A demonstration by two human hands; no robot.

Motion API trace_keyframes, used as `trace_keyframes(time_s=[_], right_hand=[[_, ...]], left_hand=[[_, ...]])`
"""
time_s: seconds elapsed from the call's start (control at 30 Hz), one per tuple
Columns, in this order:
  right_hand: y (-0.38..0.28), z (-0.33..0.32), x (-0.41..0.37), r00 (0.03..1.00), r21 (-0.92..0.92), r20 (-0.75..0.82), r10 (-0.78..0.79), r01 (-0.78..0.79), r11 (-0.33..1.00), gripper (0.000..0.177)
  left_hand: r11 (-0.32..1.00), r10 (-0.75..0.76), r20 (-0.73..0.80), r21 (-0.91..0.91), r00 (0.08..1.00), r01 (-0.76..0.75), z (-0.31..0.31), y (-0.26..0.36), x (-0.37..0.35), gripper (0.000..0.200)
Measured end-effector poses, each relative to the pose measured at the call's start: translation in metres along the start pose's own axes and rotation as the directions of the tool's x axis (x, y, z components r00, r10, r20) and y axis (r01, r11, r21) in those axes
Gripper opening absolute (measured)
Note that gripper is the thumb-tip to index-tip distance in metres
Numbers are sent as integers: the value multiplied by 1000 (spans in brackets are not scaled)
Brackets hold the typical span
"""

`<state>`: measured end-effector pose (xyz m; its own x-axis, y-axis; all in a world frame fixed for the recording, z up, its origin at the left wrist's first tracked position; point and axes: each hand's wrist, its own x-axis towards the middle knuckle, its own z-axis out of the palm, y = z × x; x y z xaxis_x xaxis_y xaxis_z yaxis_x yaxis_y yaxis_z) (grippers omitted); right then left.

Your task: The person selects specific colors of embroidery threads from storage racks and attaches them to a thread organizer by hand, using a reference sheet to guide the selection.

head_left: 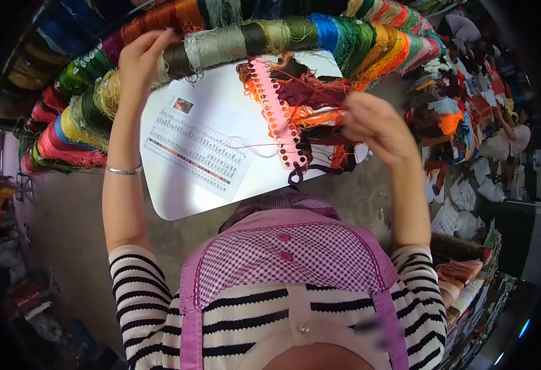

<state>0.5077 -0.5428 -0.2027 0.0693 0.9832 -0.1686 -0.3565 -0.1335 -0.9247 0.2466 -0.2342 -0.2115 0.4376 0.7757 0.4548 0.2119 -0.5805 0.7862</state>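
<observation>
On the white board (159, 200) lie a printed colour chart (196, 145) and a pink strip with holes (270, 111), whose holes carry orange, dark red and brown threads (307, 92). My left hand (142, 60) is at the upper left, by the row of thread skeins (215, 46), its thumb and fingers drawn together near a grey-green skein; what they hold is too small to make out. My right hand (375, 123), blurred by motion, is at the right end of the threads, with dark red strands reaching its fingertips. A thin thread crosses the chart and strip.
More coloured skeins (76, 126) hang at the left and upper right. Thread bundles (449, 117) and white plastic bags (461, 194) lie at the right. Another person (511, 139) sits at the far right. A shelf of thread bundles (467, 283) stands at the lower right.
</observation>
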Motion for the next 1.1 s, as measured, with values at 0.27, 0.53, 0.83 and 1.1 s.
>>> trace_keyframes(time_s=[0.27,0.53,0.83,1.1], right_hand=[[-77,-115,-113,711,-519,-610,-349,-26,854,15],[-142,-172,-155,226,-798,-469,-854,305,519,26],[67,-5,43,838,-728,-260,-480,157,667,16],[110,2,88,935,-409,-309,-174,34,912,14]], left_hand=[[940,114,38,318,993,-121,40,-80,-47,23],[832,-543,404,143,736,536,161,-42,-114,32],[459,-556,514,-466,654,756,162,-5,-130,14],[525,-500,504,-471,704,709,169,-5,-143,20]])
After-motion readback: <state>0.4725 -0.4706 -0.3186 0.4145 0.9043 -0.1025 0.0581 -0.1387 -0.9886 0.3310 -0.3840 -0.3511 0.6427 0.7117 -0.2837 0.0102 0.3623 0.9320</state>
